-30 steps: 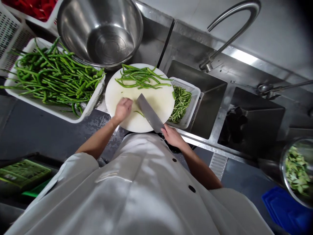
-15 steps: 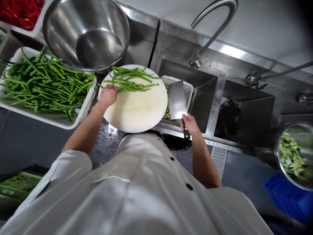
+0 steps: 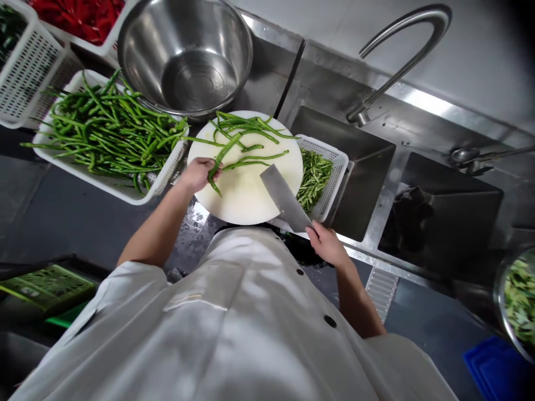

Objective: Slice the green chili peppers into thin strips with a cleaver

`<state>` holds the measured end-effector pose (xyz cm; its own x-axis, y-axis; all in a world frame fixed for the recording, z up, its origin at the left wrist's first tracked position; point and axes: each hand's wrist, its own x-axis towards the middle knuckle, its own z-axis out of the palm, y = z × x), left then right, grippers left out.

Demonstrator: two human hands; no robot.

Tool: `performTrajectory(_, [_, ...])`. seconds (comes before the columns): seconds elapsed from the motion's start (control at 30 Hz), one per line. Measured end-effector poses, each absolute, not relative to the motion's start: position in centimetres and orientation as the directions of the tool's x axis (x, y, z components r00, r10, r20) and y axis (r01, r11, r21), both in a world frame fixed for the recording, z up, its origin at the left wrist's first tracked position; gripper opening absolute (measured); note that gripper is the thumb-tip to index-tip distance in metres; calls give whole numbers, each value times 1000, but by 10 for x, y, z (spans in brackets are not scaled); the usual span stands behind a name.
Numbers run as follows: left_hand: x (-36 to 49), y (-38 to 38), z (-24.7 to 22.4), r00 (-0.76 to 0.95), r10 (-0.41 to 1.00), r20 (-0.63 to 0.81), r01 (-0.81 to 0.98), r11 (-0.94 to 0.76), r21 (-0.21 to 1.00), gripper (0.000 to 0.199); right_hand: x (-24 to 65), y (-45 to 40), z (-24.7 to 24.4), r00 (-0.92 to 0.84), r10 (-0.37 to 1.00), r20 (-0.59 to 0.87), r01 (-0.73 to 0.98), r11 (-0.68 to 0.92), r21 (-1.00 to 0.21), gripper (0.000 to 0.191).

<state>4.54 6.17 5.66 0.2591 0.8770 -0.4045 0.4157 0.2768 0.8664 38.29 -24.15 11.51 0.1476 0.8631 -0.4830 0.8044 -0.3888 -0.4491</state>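
Note:
My left hand (image 3: 200, 174) is closed on a few long green peppers (image 3: 225, 151) over the left part of the round white cutting board (image 3: 246, 195). More green peppers lie across the board's far half. My right hand (image 3: 325, 242) grips the handle of a cleaver (image 3: 286, 199), its broad blade tilted over the board's right edge. At the left, a white basket (image 3: 121, 192) is heaped with whole green peppers. Cut green pieces (image 3: 312, 179) fill part of a white basket (image 3: 337, 167) at the sink, right of the board.
A large steel bowl (image 3: 196, 78) stands behind the board. A curved faucet (image 3: 434, 28) rises behind the sink basins (image 3: 371, 184). Red peppers (image 3: 90, 19) are at the back left. A bowl of leafy pieces (image 3: 520, 301) sits at the far right, near blue plastic (image 3: 499, 367).
The view has shifted, so the scene sits further right. My left hand has lifted some peppers toward the near side of the board. The cleaver has swung left from above the cut pieces onto the board's edge.

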Motion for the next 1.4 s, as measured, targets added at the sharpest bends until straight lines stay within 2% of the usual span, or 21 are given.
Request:
performTrajectory(0.07, [61, 43, 46, 346, 836, -426, 416, 270, 868, 28, 383, -248, 117, 77, 873, -481, 871, -294, -394, 28])
performTrajectory(0.13, [71, 30, 37, 418, 830, -370, 499, 130, 857, 31, 383, -255, 119, 29, 862, -506, 898, -245, -365, 30])
performTrajectory(0.23, [70, 14, 32, 362, 927, -103, 676, -184, 714, 26, 375, -261, 127, -14, 831, -556, 927, -197, -318, 34])
performTrajectory(0.3, [60, -1, 32, 265, 962, 66, 777, -254, 576, 25, 363, -257, 134, -14, 805, -593, 942, -187, -277, 35])
performTrajectory(0.33, [54, -12, 31, 239, 966, 103, 809, -257, 529, 25, 354, -252, 138, -8, 791, -611, 948, -188, -257, 36])
performTrajectory(0.43, [40, -45, 24, 291, 954, 78, 834, -293, 468, 24, 323, -230, 150, 12, 761, -649, 960, -191, -206, 37])
performTrajectory(0.57, [40, -70, 6, 315, 943, 105, 828, -327, 456, 11, 285, -195, 157, -14, 739, -673, 969, -156, -192, 38])
performTrajectory(0.77, [43, -60, -2, 292, 949, 120, 848, -315, 427, 17, 292, -167, 144, -55, 745, -665, 972, -112, -206, 35])
performTrajectory(0.83, [44, -54, 1, 404, 909, 98, 818, -407, 407, 22, 313, -165, 137, -60, 767, -639, 969, -110, -222, 36])
performTrajectory(0.93, [47, -47, 4, 632, 771, 78, 688, -605, 400, 29, 341, -168, 131, -32, 805, -593, 969, -120, -216, 37])
performTrajectory(1.0, [48, -44, 3, 700, 709, 87, 625, -666, 407, 33, 348, -176, 132, -7, 818, -575, 976, -120, -182, 37])
performTrajectory(1.17, [42, -47, -4, 719, 684, 123, 565, -678, 471, 40, 334, -199, 141, -45, 756, -653, 985, -75, -155, 34])
performTrajectory(1.4, [37, -50, -10, 719, 676, 161, 558, -700, 445, 38, 326, -201, 157, -99, 725, -682, 966, -94, -240, 29])
